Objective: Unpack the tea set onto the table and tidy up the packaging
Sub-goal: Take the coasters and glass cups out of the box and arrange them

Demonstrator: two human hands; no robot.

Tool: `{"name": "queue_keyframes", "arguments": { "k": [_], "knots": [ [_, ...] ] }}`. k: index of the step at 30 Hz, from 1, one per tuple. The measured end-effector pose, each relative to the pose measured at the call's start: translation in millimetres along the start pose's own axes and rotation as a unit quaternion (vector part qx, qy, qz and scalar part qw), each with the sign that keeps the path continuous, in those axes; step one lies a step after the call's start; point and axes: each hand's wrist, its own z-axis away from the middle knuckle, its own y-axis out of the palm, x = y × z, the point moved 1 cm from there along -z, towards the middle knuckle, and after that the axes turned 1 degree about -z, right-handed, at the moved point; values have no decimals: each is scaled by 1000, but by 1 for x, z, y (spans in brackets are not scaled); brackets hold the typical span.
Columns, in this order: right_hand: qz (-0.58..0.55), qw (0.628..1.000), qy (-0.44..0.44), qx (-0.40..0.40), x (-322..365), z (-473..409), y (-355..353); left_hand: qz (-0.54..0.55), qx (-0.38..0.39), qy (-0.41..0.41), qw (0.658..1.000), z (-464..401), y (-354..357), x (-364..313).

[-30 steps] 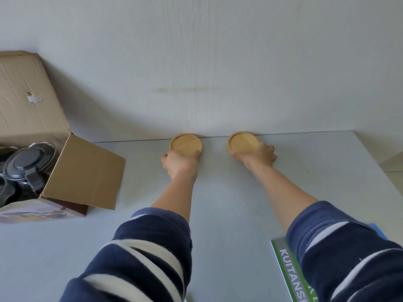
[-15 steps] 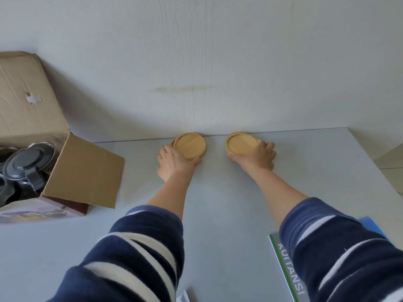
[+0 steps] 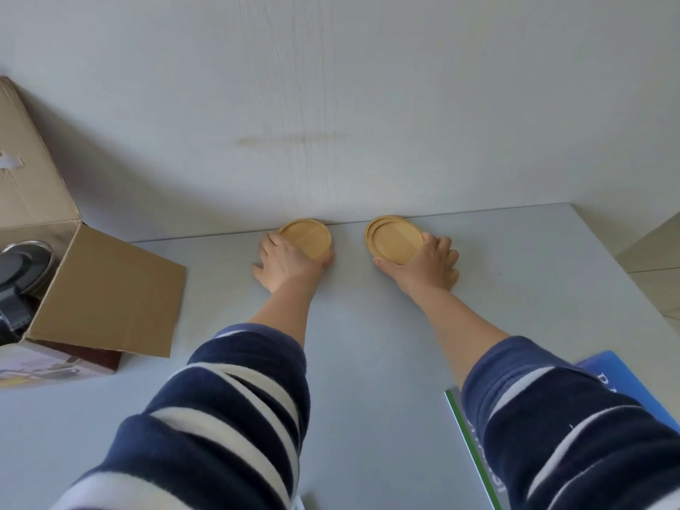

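Observation:
Two round wooden coasters lie at the far edge of the grey table [image 3: 368,344], against the wall. My left hand [image 3: 285,261] rests on the near edge of the left coaster [image 3: 307,237], fingers curled around its rim. My right hand [image 3: 428,265] grips the right coaster stack [image 3: 395,239]; a second rim peeks out behind the top one, so two seem stacked and slightly offset. The open cardboard box [image 3: 106,292] stands at the left, with a dark teapot lid [image 3: 24,265] showing inside.
A green-edged booklet [image 3: 474,450] and a blue one [image 3: 625,380] lie at the near right, partly under my right sleeve. The wall rises directly behind the coasters. The table's right edge falls away to a tiled floor [image 3: 655,281].
Both hands have stayed on the coasters at the wall. The right stack now shows an offset second rim; the left hand has shifted slightly to the left of its coaster.

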Motion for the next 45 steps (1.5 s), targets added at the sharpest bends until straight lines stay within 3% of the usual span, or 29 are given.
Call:
{"name": "queue_keyframes", "arguments": {
  "k": [8,18,26,31,34,39,43,45],
  "knots": [
    [-12,1000,-8,-4,-6,19,-12,32,-23,4,999,29,-12,15],
    [35,998,-21,37,-65,74,-21,15,21,-9,1000,119,-3,52],
    [97,990,-20,104,-68,81,-24,-22,60,2,998,125,-5,58],
    [101,986,-33,125,-47,78,-33,25,69,15,997,118,-25,65],
    [112,982,-80,130,-15,83,-34,37,16,55,998,105,-55,80],
    [119,967,-169,150,63,107,-20,30,-141,101,984,72,-128,129],
    [102,947,-254,168,134,147,3,8,-233,51,971,49,-187,204],
    [88,934,-301,168,169,170,17,-18,-241,8,970,41,-209,247]
  ]
}}
